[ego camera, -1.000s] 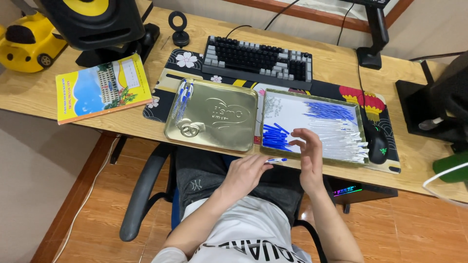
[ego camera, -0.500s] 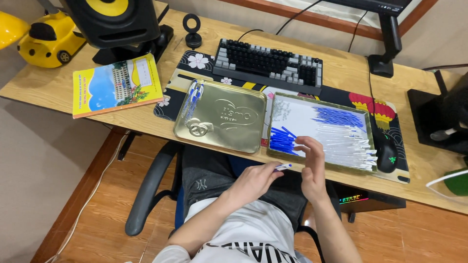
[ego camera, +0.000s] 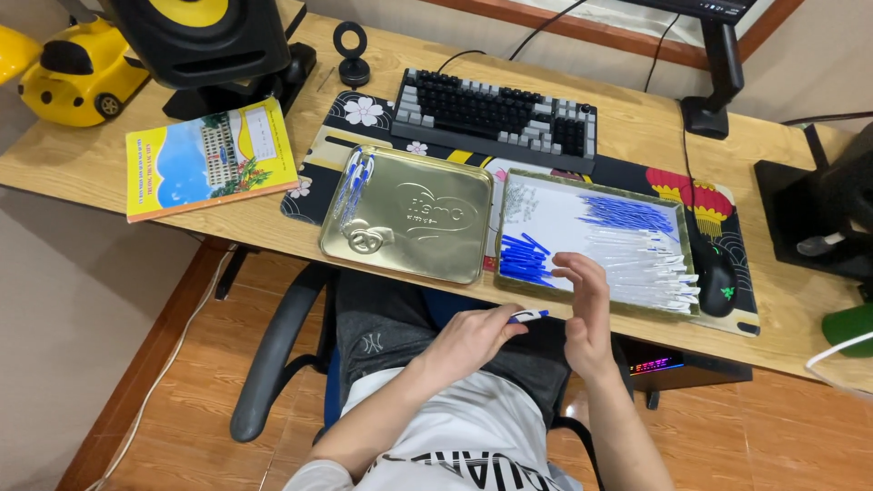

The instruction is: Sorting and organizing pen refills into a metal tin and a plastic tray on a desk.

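My left hand (ego camera: 473,338) sits below the desk edge and grips a pen (ego camera: 527,316) with a blue tip. My right hand (ego camera: 587,305) hovers with fingers spread over the front of a shallow tin tray (ego camera: 511,177). That tray holds blue pen caps (ego camera: 521,257), blue refills (ego camera: 627,214) and several clear pen barrels (ego camera: 646,268). To its left lies a gold tin lid (ego camera: 409,218) with a few finished blue pens (ego camera: 353,186) on its far left side.
A keyboard (ego camera: 496,118) lies behind the tins on a patterned desk mat (ego camera: 350,114). A black mouse (ego camera: 718,277) sits right of the tray. A yellow book (ego camera: 209,159), black speaker (ego camera: 205,36) and yellow toy car (ego camera: 77,77) stand at left. A monitor stand (ego camera: 714,91) is at back right.
My left hand now grips a pen more plainly, its blue tip pointing right. My right hand stays over the tray's front. The view has drifted slightly.
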